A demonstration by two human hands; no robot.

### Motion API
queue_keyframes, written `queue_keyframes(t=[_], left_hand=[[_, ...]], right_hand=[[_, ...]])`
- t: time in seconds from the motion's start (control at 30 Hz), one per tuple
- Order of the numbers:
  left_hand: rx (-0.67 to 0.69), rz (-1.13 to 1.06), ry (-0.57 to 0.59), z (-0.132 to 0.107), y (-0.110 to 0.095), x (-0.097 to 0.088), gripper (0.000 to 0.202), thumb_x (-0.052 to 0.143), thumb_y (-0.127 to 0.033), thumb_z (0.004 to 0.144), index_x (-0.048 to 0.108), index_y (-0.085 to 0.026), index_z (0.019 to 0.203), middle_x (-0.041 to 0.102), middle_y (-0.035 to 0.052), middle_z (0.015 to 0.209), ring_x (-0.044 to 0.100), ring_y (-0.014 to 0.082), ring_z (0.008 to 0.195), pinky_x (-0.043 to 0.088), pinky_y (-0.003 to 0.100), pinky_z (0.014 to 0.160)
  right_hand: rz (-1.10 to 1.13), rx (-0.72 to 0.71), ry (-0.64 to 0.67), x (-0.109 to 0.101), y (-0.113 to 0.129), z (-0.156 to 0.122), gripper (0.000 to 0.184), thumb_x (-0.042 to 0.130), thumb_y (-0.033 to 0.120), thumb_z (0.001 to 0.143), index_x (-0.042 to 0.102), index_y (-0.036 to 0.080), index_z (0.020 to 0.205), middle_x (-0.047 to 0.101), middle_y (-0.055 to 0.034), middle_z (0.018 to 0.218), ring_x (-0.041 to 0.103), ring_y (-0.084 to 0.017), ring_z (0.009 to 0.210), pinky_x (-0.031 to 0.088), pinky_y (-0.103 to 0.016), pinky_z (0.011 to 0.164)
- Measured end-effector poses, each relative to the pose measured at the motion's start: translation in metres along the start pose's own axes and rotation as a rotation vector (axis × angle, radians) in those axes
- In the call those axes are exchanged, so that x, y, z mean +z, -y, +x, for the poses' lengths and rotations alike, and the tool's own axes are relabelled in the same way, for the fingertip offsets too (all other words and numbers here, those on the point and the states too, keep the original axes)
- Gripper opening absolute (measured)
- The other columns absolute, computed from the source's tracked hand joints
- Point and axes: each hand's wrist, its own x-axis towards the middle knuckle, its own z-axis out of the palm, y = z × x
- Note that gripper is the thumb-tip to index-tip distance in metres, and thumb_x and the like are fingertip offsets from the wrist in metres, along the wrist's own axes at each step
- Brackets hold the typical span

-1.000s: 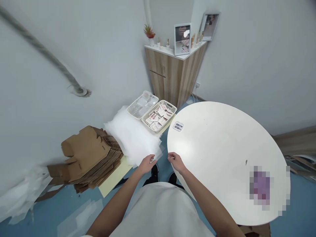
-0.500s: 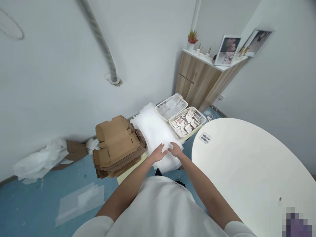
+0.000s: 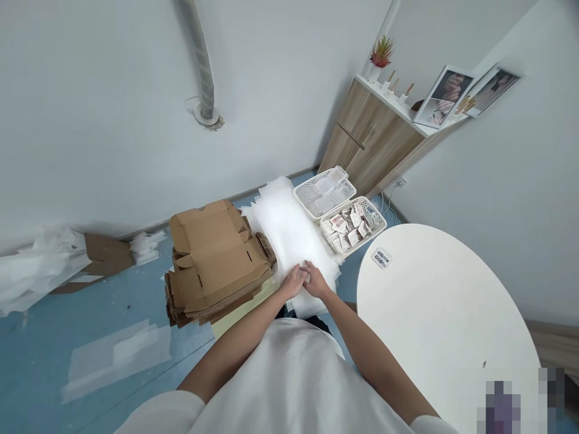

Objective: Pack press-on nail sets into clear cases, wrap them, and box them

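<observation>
My left hand (image 3: 294, 282) and my right hand (image 3: 315, 280) meet over the stack of white foam sheets (image 3: 289, 232). Their fingers are curled in and touch each other at the tips. Whatever lies between them, if anything, is hidden or too small to make out. To the left of my hands, flattened brown cardboard boxes (image 3: 217, 250) are piled up. Beyond the right side of the sheets stand a white basket of printed packets (image 3: 352, 226) and a white basket of clear plastic cases (image 3: 324, 191).
A round white table (image 3: 434, 301) is at my right, with a small clear case of dark round pieces (image 3: 382, 258) near its edge. A wood-grain cabinet (image 3: 380, 135) stands in the corner. Loose white sheets (image 3: 117, 355) lie on the blue floor, left.
My hands have come together; their fingers, spread apart before, are now curled and touching. The view has shifted, and the baskets and cabinet appear farther right.
</observation>
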Motion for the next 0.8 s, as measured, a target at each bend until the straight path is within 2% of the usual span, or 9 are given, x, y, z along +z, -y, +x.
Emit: queue_keyframes(t=[0.07, 0.17, 0.3, 0.43, 0.53, 0.6, 0.67, 0.73, 0.8], left_hand=[[-0.013, -0.015, 0.003, -0.001, 0.004, 0.001, 0.064, 0.037, -0.051, 0.078, 0.032, -0.013, 0.129, 0.021, 0.0114, 0.142, 0.018, 0.0211, 0.131, 0.013, 0.033, 0.107], [-0.037, -0.071, 0.011, -0.001, 0.010, 0.002, 0.063, 0.037, -0.053, 0.078, 0.032, -0.016, 0.129, 0.020, 0.0103, 0.143, 0.017, 0.0216, 0.131, 0.015, 0.033, 0.106], [-0.004, -0.137, -0.031, 0.003, 0.010, 0.003, 0.055, 0.040, -0.050, 0.078, 0.041, -0.016, 0.121, 0.034, 0.0119, 0.137, 0.032, 0.0244, 0.125, 0.026, 0.033, 0.099], [0.032, -0.144, -0.052, 0.009, 0.006, 0.004, 0.043, 0.040, -0.048, 0.079, 0.051, -0.017, 0.106, 0.055, 0.0094, 0.116, 0.050, 0.0230, 0.107, 0.036, 0.033, 0.089], [-0.015, -0.113, -0.145, 0.012, 0.002, 0.002, 0.046, 0.043, -0.046, 0.078, 0.047, -0.017, 0.113, 0.051, 0.0117, 0.121, 0.049, 0.0236, 0.109, 0.037, 0.033, 0.089], [-0.010, -0.045, -0.238, 0.012, -0.002, -0.001, 0.049, 0.046, -0.043, 0.077, 0.044, -0.015, 0.117, 0.044, 0.0146, 0.128, 0.044, 0.0252, 0.115, 0.034, 0.035, 0.093], [0.055, 0.043, -0.306, 0.011, -0.006, -0.004, 0.051, 0.046, -0.042, 0.077, 0.044, -0.014, 0.119, 0.036, 0.0154, 0.134, 0.035, 0.0268, 0.122, 0.029, 0.037, 0.098], [0.141, 0.115, -0.330, 0.012, -0.010, -0.007, 0.052, 0.044, -0.043, 0.079, 0.042, -0.016, 0.123, 0.026, 0.0128, 0.140, 0.026, 0.0262, 0.128, 0.023, 0.038, 0.102], [0.189, 0.143, -0.287, 0.015, -0.012, -0.009, 0.055, 0.041, -0.045, 0.080, 0.037, -0.017, 0.127, 0.019, 0.0099, 0.143, 0.019, 0.0243, 0.130, 0.019, 0.038, 0.104]], right_hand=[[-0.020, 0.099, -0.088, -0.006, -0.006, 0.000, 0.054, 0.051, 0.032, 0.074, 0.041, 0.018, 0.125, 0.030, -0.0104, 0.138, 0.018, -0.024, 0.131, 0.017, -0.043, 0.104], [-0.081, 0.178, -0.021, -0.012, -0.011, 0.000, 0.064, 0.049, 0.037, 0.075, 0.028, 0.016, 0.132, 0.019, -0.0112, 0.143, 0.014, -0.023, 0.132, 0.016, -0.042, 0.104], [-0.263, 0.050, 0.168, -0.004, 0.001, -0.005, 0.067, 0.055, 0.038, 0.071, 0.030, 0.023, 0.132, 0.014, -0.0073, 0.145, 0.004, -0.027, 0.133, 0.007, -0.050, 0.103], [-0.312, -0.124, 0.280, 0.008, 0.012, -0.011, 0.065, 0.058, 0.032, 0.068, 0.036, 0.025, 0.129, 0.024, -0.0078, 0.142, 0.014, -0.027, 0.132, 0.009, -0.051, 0.103], [-0.312, -0.154, 0.159, 0.005, 0.007, -0.009, 0.056, 0.054, 0.027, 0.070, 0.042, 0.022, 0.124, 0.023, -0.0081, 0.142, 0.015, -0.026, 0.132, 0.014, -0.048, 0.103], [-0.286, -0.083, -0.013, -0.003, 0.002, -0.004, 0.054, 0.049, 0.026, 0.074, 0.039, 0.019, 0.126, 0.020, -0.0096, 0.143, 0.013, -0.024, 0.132, 0.018, -0.045, 0.103], [-0.243, 0.034, -0.140, -0.013, -0.002, 0.005, 0.059, 0.046, 0.031, 0.076, 0.031, 0.014, 0.131, 0.016, -0.0123, 0.144, 0.012, -0.024, 0.132, 0.023, -0.042, 0.102], [-0.209, 0.125, -0.146, -0.021, -0.003, 0.015, 0.068, 0.045, 0.039, 0.076, 0.022, 0.012, 0.134, 0.014, -0.0137, 0.144, 0.012, -0.025, 0.132, 0.024, -0.041, 0.102], [-0.217, 0.148, -0.088, -0.024, -0.001, 0.024, 0.071, 0.044, 0.042, 0.076, 0.020, 0.013, 0.135, 0.014, -0.0133, 0.144, 0.010, -0.026, 0.133, 0.021, -0.044, 0.103]])
